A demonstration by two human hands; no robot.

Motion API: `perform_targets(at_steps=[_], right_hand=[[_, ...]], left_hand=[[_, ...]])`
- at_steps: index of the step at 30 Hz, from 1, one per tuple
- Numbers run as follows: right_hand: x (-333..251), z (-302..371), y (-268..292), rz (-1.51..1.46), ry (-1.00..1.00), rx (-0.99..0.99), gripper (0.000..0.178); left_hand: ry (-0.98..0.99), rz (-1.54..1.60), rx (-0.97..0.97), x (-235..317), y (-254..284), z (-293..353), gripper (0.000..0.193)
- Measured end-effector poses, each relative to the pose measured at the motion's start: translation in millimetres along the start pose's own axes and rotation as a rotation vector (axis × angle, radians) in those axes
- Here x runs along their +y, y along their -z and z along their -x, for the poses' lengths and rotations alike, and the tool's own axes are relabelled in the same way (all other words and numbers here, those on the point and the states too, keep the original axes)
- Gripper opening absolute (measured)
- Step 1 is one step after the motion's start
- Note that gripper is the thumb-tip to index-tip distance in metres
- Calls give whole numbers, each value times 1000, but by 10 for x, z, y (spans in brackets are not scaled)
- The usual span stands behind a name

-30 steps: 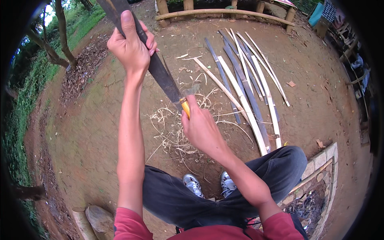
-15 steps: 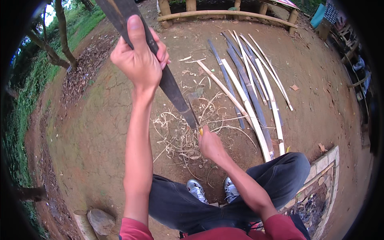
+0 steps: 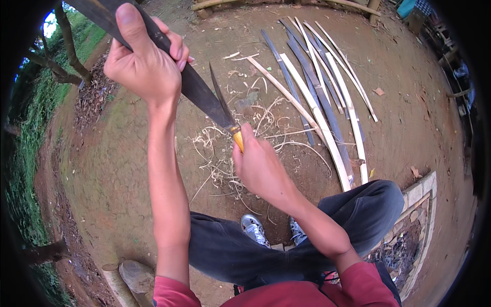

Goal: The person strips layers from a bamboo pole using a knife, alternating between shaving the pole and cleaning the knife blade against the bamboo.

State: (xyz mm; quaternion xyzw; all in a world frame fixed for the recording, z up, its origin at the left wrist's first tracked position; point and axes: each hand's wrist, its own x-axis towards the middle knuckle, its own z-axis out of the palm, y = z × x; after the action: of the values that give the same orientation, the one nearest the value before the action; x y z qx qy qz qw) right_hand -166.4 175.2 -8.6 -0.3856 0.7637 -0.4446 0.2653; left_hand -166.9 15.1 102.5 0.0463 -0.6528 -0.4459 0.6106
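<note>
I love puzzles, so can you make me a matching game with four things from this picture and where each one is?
1. Long, dark, flat bamboo strip
2. Curved metal knife with yellow handle
3. Pale, curly, thin shavings
4. Silver, laced shoes

A. Scattered over brown earth
B. Gripped in right hand
C. Worn as a pair
D. Gripped in left hand

Pairs: 1-D, 2-B, 3-A, 4-C

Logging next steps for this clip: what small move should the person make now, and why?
Probably a short inward pull of the right hand, drawing the yellow-handled knife along the dark strip. The left hand grips the strip farther up, the knife is angled beside its lower part, and curled shavings lie on the ground below. Whether the edge touches the strip is hard to tell.
</note>
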Motion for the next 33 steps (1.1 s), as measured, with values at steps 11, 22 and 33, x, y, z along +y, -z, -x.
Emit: perform_targets(at_steps=[11, 22, 33], right_hand=[[431, -9, -131, 48, -81, 12, 25], [1037, -88, -544, 44, -183, 2, 21], [1611, -241, -1002, 16, -283, -7, 20]], left_hand=[[-21, 0, -25, 103, -226, 75, 59], [16, -132, -2, 128, -223, 107, 57], [-40, -107, -27, 1, -50, 23, 52]])
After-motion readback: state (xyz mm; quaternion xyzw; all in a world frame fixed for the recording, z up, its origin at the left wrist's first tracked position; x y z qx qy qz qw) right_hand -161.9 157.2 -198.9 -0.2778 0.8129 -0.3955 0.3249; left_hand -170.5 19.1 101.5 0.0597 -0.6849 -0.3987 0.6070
